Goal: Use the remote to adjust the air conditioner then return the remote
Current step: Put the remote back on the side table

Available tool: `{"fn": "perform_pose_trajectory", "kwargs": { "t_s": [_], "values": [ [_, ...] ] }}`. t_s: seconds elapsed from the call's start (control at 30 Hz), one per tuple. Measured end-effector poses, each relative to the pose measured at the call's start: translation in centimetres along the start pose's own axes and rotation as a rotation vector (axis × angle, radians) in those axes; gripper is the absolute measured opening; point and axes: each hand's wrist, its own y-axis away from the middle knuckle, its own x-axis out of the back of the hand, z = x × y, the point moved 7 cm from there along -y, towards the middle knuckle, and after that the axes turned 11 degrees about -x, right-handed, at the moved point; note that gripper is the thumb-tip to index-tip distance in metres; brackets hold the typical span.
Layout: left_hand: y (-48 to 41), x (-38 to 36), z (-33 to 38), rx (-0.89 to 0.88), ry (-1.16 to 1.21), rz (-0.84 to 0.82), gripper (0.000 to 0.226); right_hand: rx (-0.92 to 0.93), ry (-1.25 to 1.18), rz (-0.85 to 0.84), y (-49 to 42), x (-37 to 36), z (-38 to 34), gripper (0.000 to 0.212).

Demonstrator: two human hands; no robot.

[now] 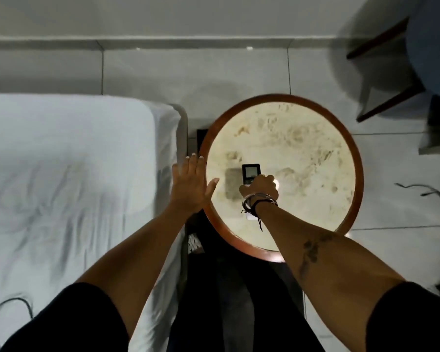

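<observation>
A small white remote with a dark screen end sits over the round table, near its left middle. My right hand is closed around the remote's lower half, with bracelets on the wrist. The remote's shadow falls on the tabletop just left of it, so I cannot tell whether it touches the surface. My left hand hovers flat with fingers spread at the table's left rim, holding nothing. No air conditioner is in view.
A bed with a white sheet fills the left side. A chair with dark wooden legs stands at the upper right. A dark cable lies on the tiled floor at the right. My dark-clothed legs are below the table.
</observation>
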Motion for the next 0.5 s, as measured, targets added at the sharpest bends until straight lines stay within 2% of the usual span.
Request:
{"fn": "perform_pose_trajectory", "kwargs": {
  "t_s": [0.2, 0.5],
  "values": [
    [0.1, -7.1, -0.6, 0.064, 0.012, -0.103, 0.076, -0.084, 0.022, -0.027, -4.4, -5.2, 1.6, 0.039],
    [-1.2, -10.1, -0.3, 0.116, 0.071, -0.143, 0.072, -0.108, -0.029, 0.044, -6.8, -8.3, 2.2, 0.043]
  ]
}}
